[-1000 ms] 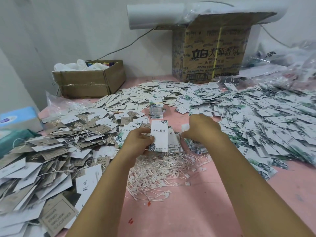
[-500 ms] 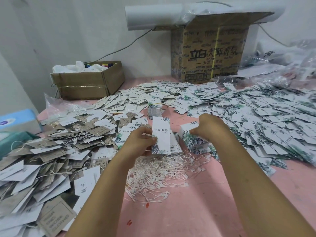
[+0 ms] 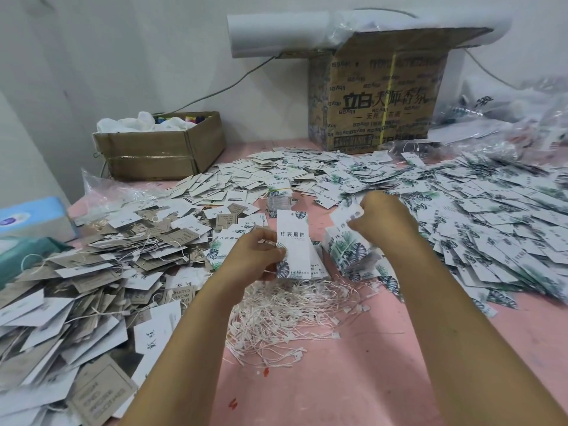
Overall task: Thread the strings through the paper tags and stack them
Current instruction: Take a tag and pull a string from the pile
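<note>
I'm seeing the left hand (image 3: 256,256) pinching an upright leaf-print tag (image 3: 293,244); right hand (image 3: 384,218) is gripping another tag (image 3: 345,215) above the strings (image 3: 285,315) mid-table (image 3: 353,379).

Pink table (image 3: 384,379), white and green-leaf tags.
White tag (image 3: 293,241) printed with dark-green leaves; grey-brown tags (image 3: 101,262) at left; cream-white strings (image 3: 285,318); brown box (image 3: 159,149).

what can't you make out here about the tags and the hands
- Right hand, head view: its fingers curl away from the camera, so what they pinch is hidden; a tag pokes out at its left.
- Held tag in the left hand: the hole and any string through it are too small to see.
- Small box: white cloth covers most of its contents.
- Gray tags: cut off by the left edge.
</note>
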